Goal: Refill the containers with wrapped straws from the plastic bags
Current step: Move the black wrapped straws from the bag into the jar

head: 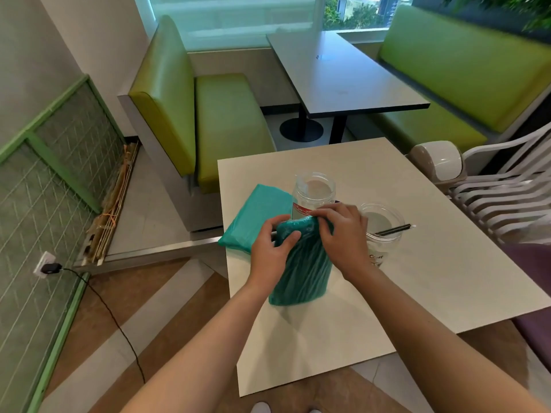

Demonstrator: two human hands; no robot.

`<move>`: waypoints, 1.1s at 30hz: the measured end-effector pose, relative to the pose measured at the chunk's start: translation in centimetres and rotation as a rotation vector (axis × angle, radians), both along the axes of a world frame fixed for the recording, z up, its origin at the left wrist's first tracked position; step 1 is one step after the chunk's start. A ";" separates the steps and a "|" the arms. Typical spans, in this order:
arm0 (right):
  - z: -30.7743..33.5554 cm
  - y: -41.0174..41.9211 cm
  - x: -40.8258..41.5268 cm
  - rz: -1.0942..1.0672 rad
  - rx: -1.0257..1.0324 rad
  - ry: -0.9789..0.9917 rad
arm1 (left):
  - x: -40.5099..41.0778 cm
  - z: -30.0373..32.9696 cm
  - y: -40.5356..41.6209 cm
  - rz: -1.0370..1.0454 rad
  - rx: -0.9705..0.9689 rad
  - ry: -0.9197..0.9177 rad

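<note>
Both hands pinch the top end of the teal bag [301,263] of straws: my left hand [269,251] has thumb and fingers curled round the near left corner, my right hand [343,234] nips the far edge from above. I read this as working the mouth open, so each grip sits at the sealed end, not the body. The bag stands on the desk [402,278] on its lower end, tilted a little away from me, its long axis running from the near edge up toward the jars, mouth pointing at them. Ribbed lines through the plastic suggest the straws lie along that same axis.

Just beyond stand the tall clear jar [314,193] and, to its right, the wider clear jar [383,225], both open-topped and placed close, I judge, so the fill is a short tip. One dark straw [395,229] rests across the wider jar's rim. A second teal bag [259,217] lies flat to the left, partly over the desk edge.
</note>
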State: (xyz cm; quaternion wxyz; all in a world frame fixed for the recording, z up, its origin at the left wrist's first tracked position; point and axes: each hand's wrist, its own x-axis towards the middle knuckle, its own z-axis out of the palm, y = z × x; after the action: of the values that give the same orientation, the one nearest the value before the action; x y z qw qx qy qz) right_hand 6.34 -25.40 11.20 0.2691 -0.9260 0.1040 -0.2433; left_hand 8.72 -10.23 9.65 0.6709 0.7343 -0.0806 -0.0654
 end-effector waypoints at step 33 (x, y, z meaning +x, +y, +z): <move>2.7 1.6 3.8 0.016 0.095 0.257 | 1.6 0.7 -0.6 0.019 0.001 -0.024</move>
State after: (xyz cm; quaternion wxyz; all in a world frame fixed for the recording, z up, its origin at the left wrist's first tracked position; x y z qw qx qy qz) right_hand 10.10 -23.76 13.87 0.2990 -0.9366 0.1415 -0.1154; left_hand 10.33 -10.80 10.35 0.6702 0.7360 -0.0815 -0.0502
